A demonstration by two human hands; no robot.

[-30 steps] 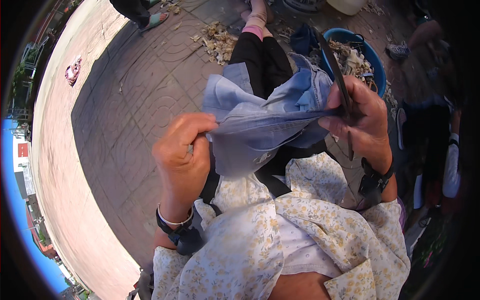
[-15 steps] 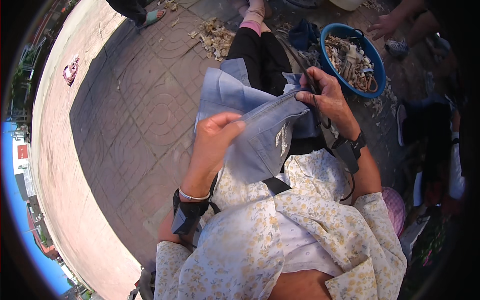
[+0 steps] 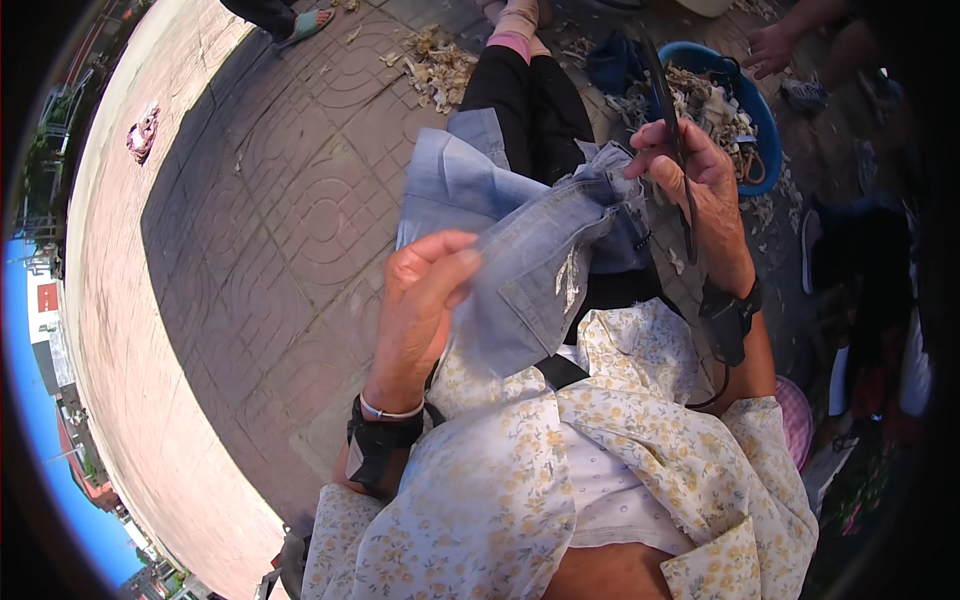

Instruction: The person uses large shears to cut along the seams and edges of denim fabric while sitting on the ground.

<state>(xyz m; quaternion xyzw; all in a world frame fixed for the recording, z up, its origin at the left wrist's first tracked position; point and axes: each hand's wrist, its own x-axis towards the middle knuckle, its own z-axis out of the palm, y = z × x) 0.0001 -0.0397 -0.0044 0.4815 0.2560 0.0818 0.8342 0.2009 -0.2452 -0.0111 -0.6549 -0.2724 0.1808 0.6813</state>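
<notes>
A piece of faded blue denim [image 3: 520,310], with seams, a pocket and frayed white threads, lies across my lap. My left hand [image 3: 425,285] pinches its edge between thumb and fingers and lifts it a little. In my right hand [image 3: 695,175] is a pair of long black scissors [image 3: 664,95], seen nearly edge-on and pointing away from me. My right thumb and fingers are closed round its handle end, beside the torn right end of the denim. How the handles sit in the fingers is partly hidden.
A blue basin [image 3: 768,130] full of pale scraps stands beyond my right hand. More scraps [image 3: 440,70] lie on the paving near my feet. A dark blue cloth [image 3: 612,68] rests beside the basin. Another person's hand [image 3: 770,50] is at the upper right, and a sandalled foot [image 3: 305,27] at the upper left.
My right hand has come off the denim's end and moved right with the scissors, which have swung more upright. My left hand keeps its pinch, shifted slightly.
</notes>
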